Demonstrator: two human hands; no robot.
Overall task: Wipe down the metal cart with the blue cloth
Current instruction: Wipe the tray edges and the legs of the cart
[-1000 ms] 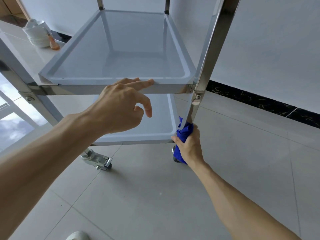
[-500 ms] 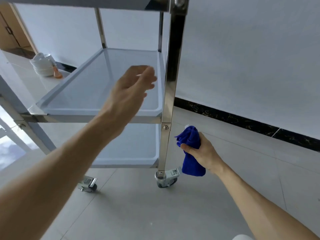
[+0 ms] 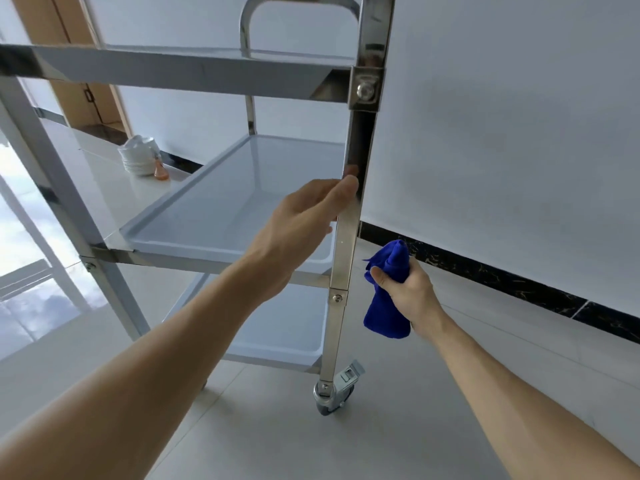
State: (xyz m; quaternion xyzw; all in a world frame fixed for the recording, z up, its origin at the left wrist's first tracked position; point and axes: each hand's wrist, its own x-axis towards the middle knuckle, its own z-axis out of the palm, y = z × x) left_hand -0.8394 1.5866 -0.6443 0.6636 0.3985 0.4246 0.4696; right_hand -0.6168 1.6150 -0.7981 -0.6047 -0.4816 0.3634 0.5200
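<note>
The metal cart point(image 3: 194, 76) stands in front of me with three tray shelves; its middle shelf point(image 3: 242, 188) and bottom shelf point(image 3: 287, 327) look bare. My left hand point(image 3: 304, 216) holds the front right post point(image 3: 346, 244) just above the middle shelf, thumb tip on the steel. My right hand point(image 3: 412, 292) grips the bunched blue cloth point(image 3: 388, 313) to the right of that post, level with the middle shelf and a little apart from the metal.
A locking caster point(image 3: 332, 393) sits under the post on the pale tiled floor. A white wall with a black skirting strip point(image 3: 485, 275) runs close behind on the right. A stack of white bowls point(image 3: 138, 157) stands on the floor at the back left, near a wooden door point(image 3: 69, 64).
My right hand has lifted the cloth off the lower post and away to the right. My left hand left the middle shelf's rim, rose and took hold of the post. My view tilted upward.
</note>
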